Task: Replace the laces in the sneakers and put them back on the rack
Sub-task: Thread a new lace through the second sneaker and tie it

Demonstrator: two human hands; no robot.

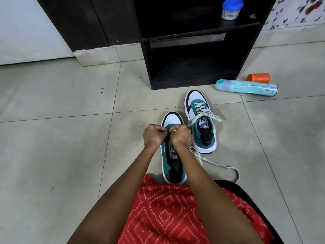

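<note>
Two green, white and black sneakers stand on the tiled floor. The near sneaker [171, 162] lies right in front of me, toe pointing away. My left hand [153, 137] and my right hand [182, 137] meet over its eyelets, fingers curled, pinching the cream lace [219, 167]. The lace's loose end trails off to the right across the floor. The far sneaker [200, 120] stands to the right, laced with a cream lace tied in a bow. The black rack [193, 43] stands just behind both shoes, its lower shelf dark and open.
A teal spray can [246, 88] lies on its side right of the rack, with an orange cap [258, 78] behind it. A blue-lidded jar [231, 8] sits on the rack's upper shelf. My red patterned garment [175, 213] covers my lap.
</note>
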